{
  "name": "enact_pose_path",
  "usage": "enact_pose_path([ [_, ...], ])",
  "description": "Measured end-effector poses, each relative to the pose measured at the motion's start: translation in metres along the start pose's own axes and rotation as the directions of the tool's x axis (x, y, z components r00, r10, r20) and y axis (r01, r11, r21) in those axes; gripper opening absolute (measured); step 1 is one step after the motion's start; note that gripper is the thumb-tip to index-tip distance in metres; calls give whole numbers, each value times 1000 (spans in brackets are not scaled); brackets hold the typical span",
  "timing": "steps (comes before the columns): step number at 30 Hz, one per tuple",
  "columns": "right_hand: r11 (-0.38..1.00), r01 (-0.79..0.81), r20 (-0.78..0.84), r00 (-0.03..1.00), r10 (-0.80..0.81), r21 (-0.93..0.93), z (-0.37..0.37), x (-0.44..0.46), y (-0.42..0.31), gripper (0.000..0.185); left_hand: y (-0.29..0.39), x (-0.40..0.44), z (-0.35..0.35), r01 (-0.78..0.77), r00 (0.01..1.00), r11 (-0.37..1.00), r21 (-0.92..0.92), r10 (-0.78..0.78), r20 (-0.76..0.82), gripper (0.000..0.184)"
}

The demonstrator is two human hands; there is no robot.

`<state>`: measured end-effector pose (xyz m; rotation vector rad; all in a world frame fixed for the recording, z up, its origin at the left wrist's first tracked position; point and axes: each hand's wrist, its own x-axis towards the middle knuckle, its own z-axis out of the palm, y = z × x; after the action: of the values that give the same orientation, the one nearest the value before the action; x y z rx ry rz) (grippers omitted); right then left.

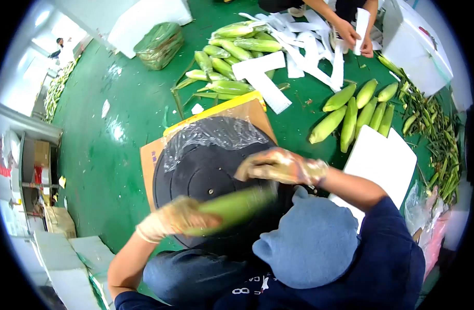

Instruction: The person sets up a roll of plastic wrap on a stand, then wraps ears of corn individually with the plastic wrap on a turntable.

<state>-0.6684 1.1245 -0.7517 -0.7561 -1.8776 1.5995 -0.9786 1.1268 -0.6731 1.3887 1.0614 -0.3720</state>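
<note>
A green corn cob in its husk (234,209), blurred by motion, hangs over a round black disc (211,178). Round its left end are the gloved fingers of my left hand (187,217). My right hand (275,166), in a stained glove, is above the cob's right end, apart from it; its fingers are bent and blurred, and whether they hold anything does not show. Crumpled clear plastic film (211,137) covers the disc's far edge. Under the disc is cardboard (150,155) with a yellow edge.
Beyond the disc is a pile of corn (237,51) with white strips (265,82). Several cobs (350,119) lie at right beside a white board (374,165) and husk scraps (436,129). Another person's hands (356,39) hold a white strip. A green wrapped bundle (160,46) stands far left.
</note>
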Motion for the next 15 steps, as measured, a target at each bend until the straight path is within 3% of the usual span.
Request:
enact_pose_path([
  [1,982,76,-306,952,-20,172,14,-18,9,27,39,1,-1,-39,988,997,-67,29,-152,40],
  [2,964,112,-625,778,67,242,26,-23,5,22,79,1,-2,-97,952,988,-120,57,-301,40],
  [3,850,323,-784,601,157,417,24,-18,-2,24,99,15,3,-299,866,954,-10,267,-423,42],
  [4,680,561,-874,397,280,473,15,-12,-7,27,133,25,14,-441,698,851,285,525,-487,38],
  [5,594,627,-863,364,350,505,-4,-11,-7,24,159,40,13,-437,501,628,644,765,-405,37],
  [6,409,735,-840,445,312,541,-28,-2,-3,27,166,70,8,-602,146,330,727,941,-306,39],
  [8,138,639,-637,673,376,757,-57,13,11,37,204,98,1,-563,-73,-5,826,996,-44,43],
  [9,139,654,-651,661,374,744,-62,18,13,37,216,130,14,-725,-115,20,689,982,-150,48],
  [10,66,698,-692,685,228,713,-62,24,15,37,226,160,26,-853,-131,28,521,955,-266,53],
  [11,-12,724,-721,688,81,690,-63,27,18,37,249,162,20,-663,101,192,724,981,-168,59],
  [12,244,692,-717,697,20,680,-76,23,46,37,241,204,11,-672,68,289,682,941,-331,57],
  [13,485,635,-710,703,-41,601,-90,19,74,38,242,233,6,-829,323,503,243,787,-526,55],
  [14,926,279,-756,654,10,254,-114,-3,99,39,245,267,-11,-747,453,651,131,644,-616,51],
  [15,955,-266,-797,601,61,-127,-138,-25,122,41,245,301,-32,-743,490,669,32,576,-655,50],
])
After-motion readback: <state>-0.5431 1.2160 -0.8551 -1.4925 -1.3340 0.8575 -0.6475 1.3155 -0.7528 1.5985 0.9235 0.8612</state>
